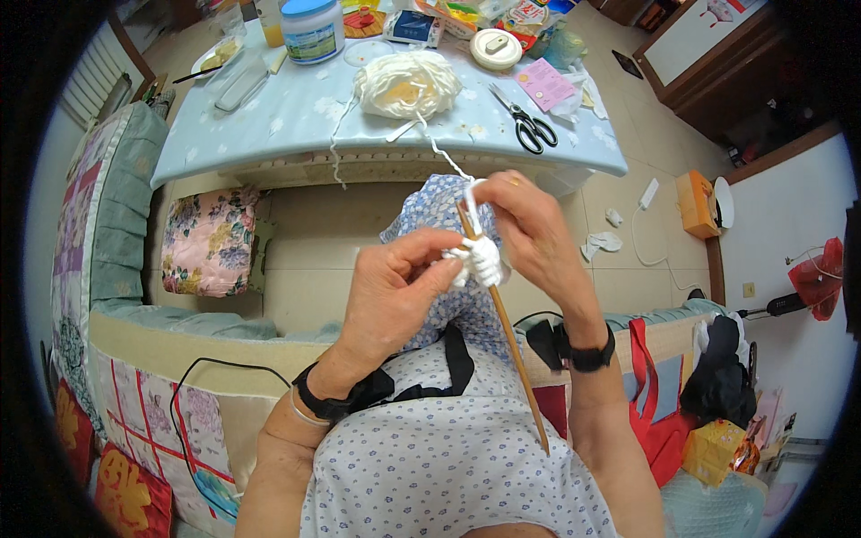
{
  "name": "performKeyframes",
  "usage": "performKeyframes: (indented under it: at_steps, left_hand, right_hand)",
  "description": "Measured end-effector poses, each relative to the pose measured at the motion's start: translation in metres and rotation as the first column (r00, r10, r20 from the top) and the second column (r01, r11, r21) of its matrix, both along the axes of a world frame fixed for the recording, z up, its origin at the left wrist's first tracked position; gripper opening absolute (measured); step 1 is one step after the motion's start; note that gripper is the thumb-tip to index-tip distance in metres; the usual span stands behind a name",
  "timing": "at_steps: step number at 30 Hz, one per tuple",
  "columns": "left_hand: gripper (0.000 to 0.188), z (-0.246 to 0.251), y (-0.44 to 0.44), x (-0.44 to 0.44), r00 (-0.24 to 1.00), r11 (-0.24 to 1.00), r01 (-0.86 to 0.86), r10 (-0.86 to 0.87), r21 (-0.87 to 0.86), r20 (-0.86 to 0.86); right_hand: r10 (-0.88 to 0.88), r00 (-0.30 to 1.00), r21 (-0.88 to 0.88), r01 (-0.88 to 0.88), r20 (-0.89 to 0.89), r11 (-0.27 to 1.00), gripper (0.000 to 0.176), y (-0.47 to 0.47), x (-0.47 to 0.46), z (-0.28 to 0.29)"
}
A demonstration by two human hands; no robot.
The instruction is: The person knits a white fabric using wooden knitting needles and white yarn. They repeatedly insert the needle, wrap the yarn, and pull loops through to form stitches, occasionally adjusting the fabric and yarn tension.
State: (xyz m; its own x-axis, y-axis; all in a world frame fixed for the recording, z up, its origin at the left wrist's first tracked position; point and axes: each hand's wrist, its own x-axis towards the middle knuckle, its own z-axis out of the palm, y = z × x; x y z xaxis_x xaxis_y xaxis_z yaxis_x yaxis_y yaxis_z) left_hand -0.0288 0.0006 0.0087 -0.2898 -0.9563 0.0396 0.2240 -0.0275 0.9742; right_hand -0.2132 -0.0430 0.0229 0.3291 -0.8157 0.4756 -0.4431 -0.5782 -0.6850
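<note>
My left hand (397,296) pinches a small piece of white knitting (483,262), which sits on a long wooden knitting needle (514,343). The needle slants from its tip between my hands down over my lap. My right hand (531,228) holds the white yarn (440,151) beside the needle's upper end, thumb and forefinger close to the tip. That strand runs up to a loose skein of thick white yarn (407,84) near the table's front edge. Whether a second needle lies hidden behind my fingers, I cannot tell.
Black-handled scissors (531,131) and a pink card (545,84) lie on the table (289,141), with a blue-lidded jar (311,33) and a white-lidded container (496,48) behind. A flowered stool cushion (210,242) stands left. A power strip (649,194) lies on the floor at right.
</note>
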Motion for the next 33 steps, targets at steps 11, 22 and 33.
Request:
performKeyframes:
  at_steps: [11, 22, 33]
  left_hand:
    - [0.017, 0.003, -0.006, 0.01, 0.999, 0.999, -0.047, 0.047, 0.009, -0.01]
    - [0.02, 0.001, -0.006, 0.007, 0.976, 0.97, -0.186, 0.201, -0.159, 0.081]
    - [0.039, 0.0, -0.01, 0.007, 0.976, 0.966, -0.202, 0.212, -0.162, 0.043]
  right_hand:
    - [0.005, 0.997, -0.145, 0.007, 0.081, 0.989, 0.026, 0.005, 0.005, 0.007]
    - [-0.358, 0.894, -0.364, 0.249, -0.271, 0.898, 0.041, 0.073, 0.021, -0.006]
    - [-0.301, 0.941, -0.283, 0.248, -0.158, 0.926, 0.031, 0.076, 0.02, -0.012]
